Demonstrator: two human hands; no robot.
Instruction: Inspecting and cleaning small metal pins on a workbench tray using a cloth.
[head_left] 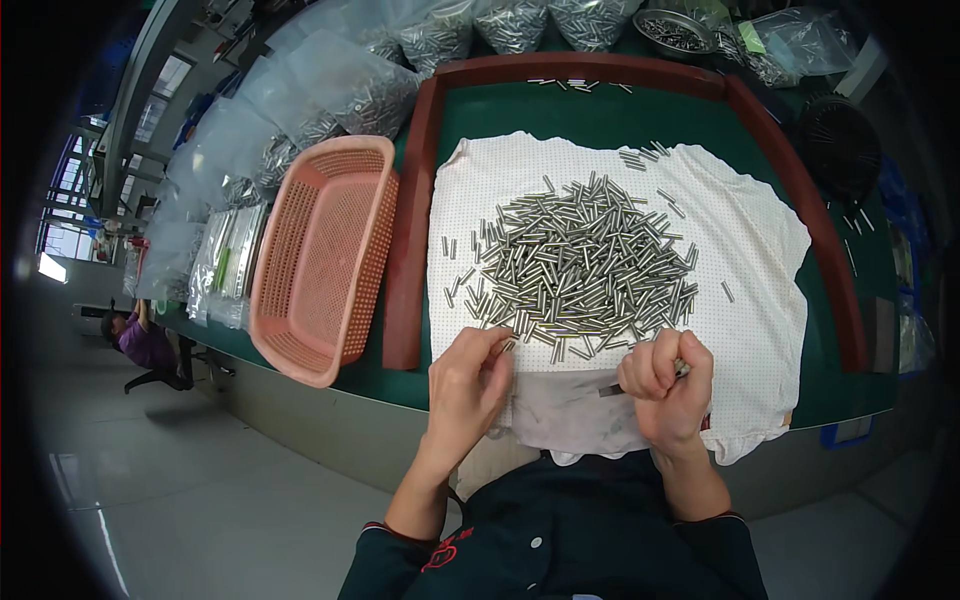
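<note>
A heap of short silvery metal pins [585, 265] lies on a white dotted cloth [760, 250], with a few strays around it. At the heap's near left edge, my left hand [466, 382] is closed in a pinch; a small metal pin [509, 346] shows at its fingertips. My right hand [666, 385] is a fist to the right, just off the heap's near edge. From the fist a slim dark metal tool [610, 390] juts out to the left; the fingers hide most of it, so its kind does not show. A greyish cloth [570, 410] lies between my hands.
A red-brown wooden frame [404, 260] borders the green tabletop [480, 115]. Left of it stands a pink plastic basket [325, 240]. Bags of metal parts [370, 95] line the back and left. A round metal dish [677, 32] stands at the back. Another person [150, 342] sits far left.
</note>
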